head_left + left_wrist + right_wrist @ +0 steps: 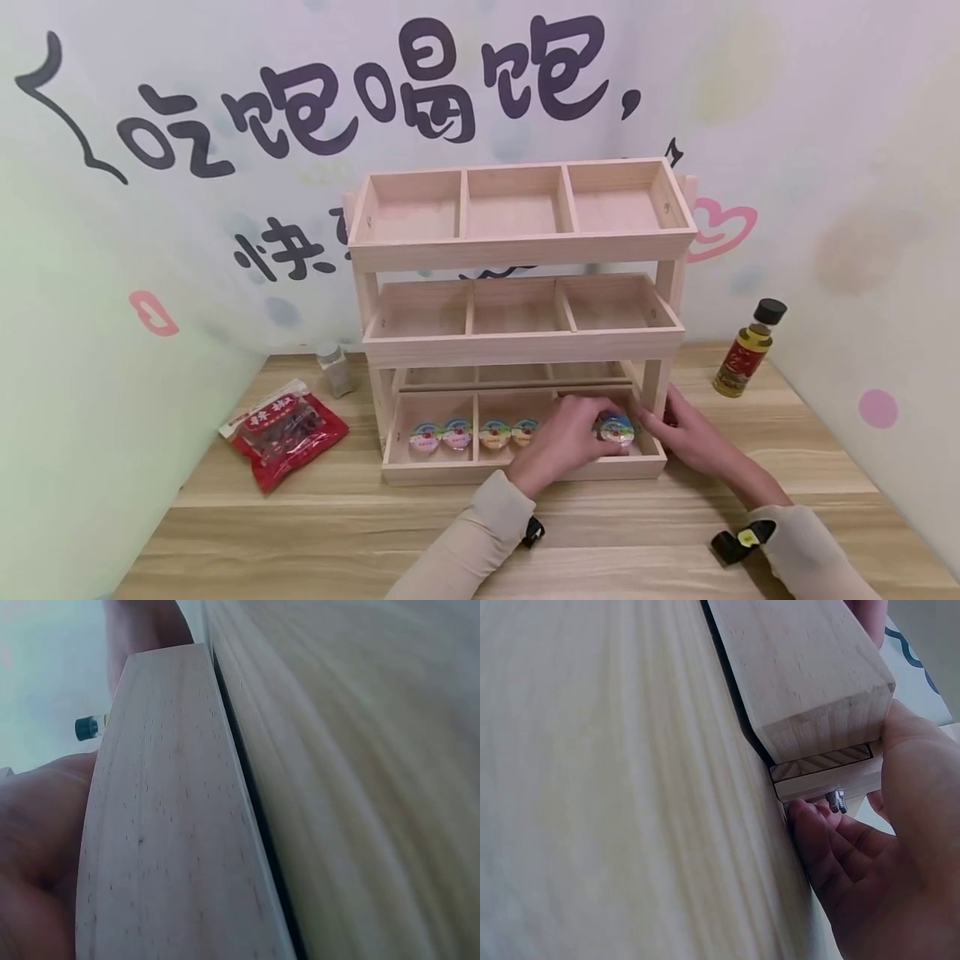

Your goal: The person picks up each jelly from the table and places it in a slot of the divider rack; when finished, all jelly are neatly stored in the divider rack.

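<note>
A three-tier wooden rack (517, 254) stands on the table, each tier divided into compartments. Several small round cups with printed foil lids, such as this pink-lidded cup (425, 437), sit in its bottom tray (450, 474). In the right compartment, my left hand (564, 442) pinches a blue-lidded cup (618, 431) between thumb and fingers. Another cup there is mostly hidden behind that hand. My right hand (697, 442) grips the rack's lower right side, its thumb at the tray edge. From the right wrist view, its curled fingers (821, 844) are beside a metal bolt (836, 800).
A red bag of dried chilies (288, 429) lies left of the rack, near a small clear jar (334, 369) with a pale lid. At the back right stands an oil bottle (746, 350) with a black cap. Walls border the wooden table (360, 533).
</note>
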Demonstrator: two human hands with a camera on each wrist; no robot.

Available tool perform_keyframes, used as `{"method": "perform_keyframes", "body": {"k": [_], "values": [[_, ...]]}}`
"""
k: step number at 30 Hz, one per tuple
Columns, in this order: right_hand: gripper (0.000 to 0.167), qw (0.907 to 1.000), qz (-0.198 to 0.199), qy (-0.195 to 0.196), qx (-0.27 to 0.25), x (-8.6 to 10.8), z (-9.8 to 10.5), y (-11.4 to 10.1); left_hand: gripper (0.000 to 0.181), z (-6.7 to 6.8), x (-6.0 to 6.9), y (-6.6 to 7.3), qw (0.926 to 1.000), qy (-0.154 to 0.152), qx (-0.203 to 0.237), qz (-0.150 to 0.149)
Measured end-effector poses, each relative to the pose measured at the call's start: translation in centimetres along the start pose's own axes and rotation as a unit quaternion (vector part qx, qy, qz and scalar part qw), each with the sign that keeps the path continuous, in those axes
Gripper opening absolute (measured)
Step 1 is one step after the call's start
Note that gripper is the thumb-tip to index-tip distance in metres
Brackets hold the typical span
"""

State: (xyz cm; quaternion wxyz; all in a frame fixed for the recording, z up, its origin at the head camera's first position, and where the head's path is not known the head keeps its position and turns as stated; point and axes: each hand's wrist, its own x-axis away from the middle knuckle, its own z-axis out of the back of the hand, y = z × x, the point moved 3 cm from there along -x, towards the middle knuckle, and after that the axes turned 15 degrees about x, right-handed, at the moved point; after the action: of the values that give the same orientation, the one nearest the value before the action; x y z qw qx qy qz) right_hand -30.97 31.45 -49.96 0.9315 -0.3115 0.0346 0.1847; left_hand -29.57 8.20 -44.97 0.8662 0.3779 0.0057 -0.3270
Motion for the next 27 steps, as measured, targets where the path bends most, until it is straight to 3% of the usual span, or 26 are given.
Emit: {"method": "perform_keyframes", "body": {"k": [5,10,18,27], "values": [[0.074,1.0,-0.001,0.003,0.001,0.1,0.1,-0.2,0.045,0.1,0.1,-0.1,0.9999,-0.009,-0.01,0.005],[0.074,1.0,-0.004,0.001,0.004,0.0,0.2,-0.5,0.043,0.7,0.4,-0.4,0.9995,-0.027,0.015,0.009],[0.073,0.9999,-0.012,0.001,0.005,-0.1,0.2,-0.4,0.035,1.2,0.8,-0.6,0.9977,-0.056,0.038,-0.012],[0.07,0.9999,-0.01,0.005,0.004,0.2,0.3,-0.4,0.035,1.1,0.7,-0.7,0.9971,-0.061,0.04,-0.022]]}}
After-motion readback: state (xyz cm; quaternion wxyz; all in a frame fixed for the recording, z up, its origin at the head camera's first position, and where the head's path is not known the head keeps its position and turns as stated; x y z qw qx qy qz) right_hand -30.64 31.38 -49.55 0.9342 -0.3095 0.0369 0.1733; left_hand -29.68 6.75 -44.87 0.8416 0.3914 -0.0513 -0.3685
